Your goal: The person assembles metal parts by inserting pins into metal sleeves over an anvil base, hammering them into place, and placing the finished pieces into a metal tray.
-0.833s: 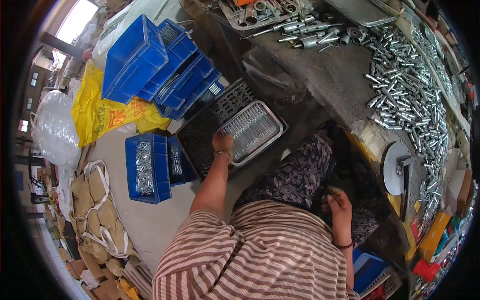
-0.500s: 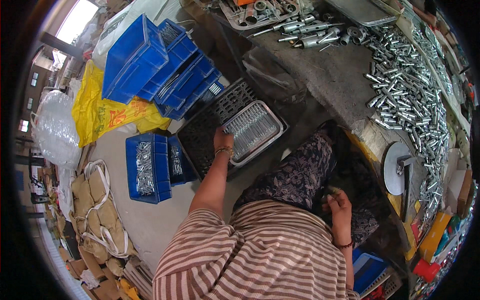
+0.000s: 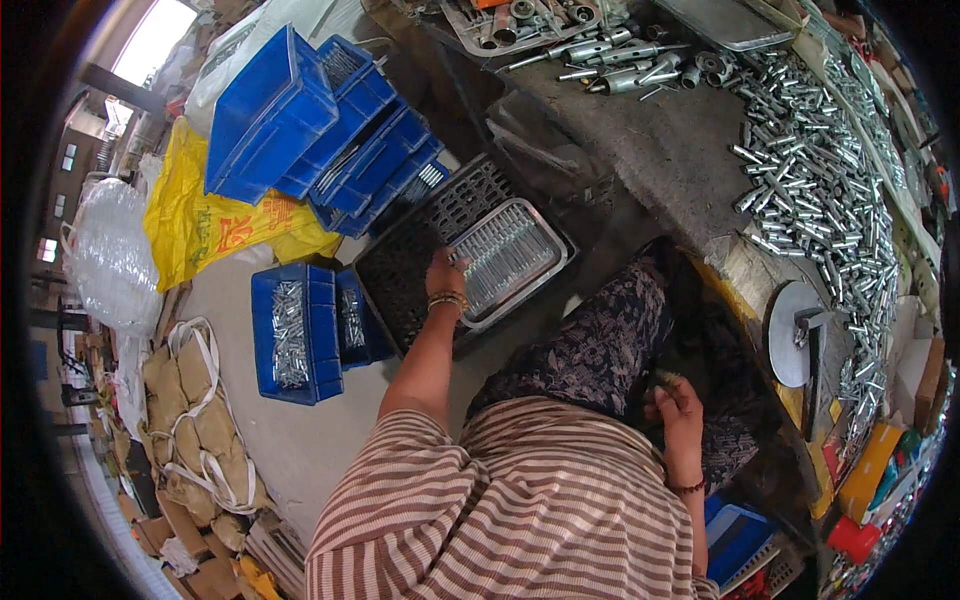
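My left hand (image 3: 445,276) is at the left rim of a shallow metal tray (image 3: 552,268), its fingers closed at the edge. What they hold, if anything, is hidden. In the tray, slim silvery metal rods (image 3: 508,258) lie side by side in rows. The tray sits tilted on a black perforated plastic crate (image 3: 400,262), with the hand over the crate's inner side. My right hand (image 3: 682,425) rests over my lap by the patterned trousers, fingers loosely bent and apart. A small greyish patch at its fingertips is too small to make out.
Blue bins (image 3: 265,130) are stacked beyond the crate, and a blue bin of metal pieces (image 3: 290,335) stands to its left. On the right, a workbench (image 3: 660,150) carries a heap of metal sleeves (image 3: 815,190) and a round metal disc (image 3: 790,335). A yellow bag (image 3: 200,225) lies farther left.
My left hand has shifted very slightly at the tray's rim, with its fingertips a little more over the tray. My right hand has stayed in place.
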Motion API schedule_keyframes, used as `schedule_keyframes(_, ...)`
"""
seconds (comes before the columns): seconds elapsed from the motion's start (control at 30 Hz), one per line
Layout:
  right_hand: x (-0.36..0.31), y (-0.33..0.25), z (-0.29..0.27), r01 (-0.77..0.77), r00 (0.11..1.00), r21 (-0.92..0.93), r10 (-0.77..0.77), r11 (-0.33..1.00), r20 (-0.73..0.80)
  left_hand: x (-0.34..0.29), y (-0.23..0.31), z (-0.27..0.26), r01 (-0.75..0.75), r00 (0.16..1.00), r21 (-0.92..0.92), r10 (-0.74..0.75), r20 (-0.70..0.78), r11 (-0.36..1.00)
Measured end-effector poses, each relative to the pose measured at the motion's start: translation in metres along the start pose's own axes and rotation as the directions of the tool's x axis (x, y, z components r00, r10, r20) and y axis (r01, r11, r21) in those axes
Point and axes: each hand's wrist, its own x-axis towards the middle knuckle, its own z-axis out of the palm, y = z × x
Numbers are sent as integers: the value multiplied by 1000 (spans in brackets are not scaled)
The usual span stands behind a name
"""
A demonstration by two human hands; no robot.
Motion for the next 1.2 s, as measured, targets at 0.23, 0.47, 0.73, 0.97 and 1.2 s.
schedule_keyframes(0.23, 3, -5, -1, 38, 999, -2, -38, 999, 4, 26, -20, -13, 29, 968, -503, -149, -200, 864)
schedule_keyframes(0.47, 6, 12, 6, 84, 996, 45, -84, 996, 2, -22, 137, -92, -32, 999, -842, 42, -11, 538)
schedule_keyframes(0.73, -28, -30, -6, 226, 972, -155, -233, 962, -29, -130, 355, -143, -668, 433, -681, 901, -28, 300)
schedule_keyframes(0.97, -82, -89, -51, 480, 807, -425, -576, 768, -130, -136, 414, -94, -947, 195, -236, 974, 112, 217)
schedule_keyframes(1.2, -128, -114, -160, 17, 388, -869, -804, 495, -451, -141, 418, -99, -922, 125, -360, 989, 73, 143)
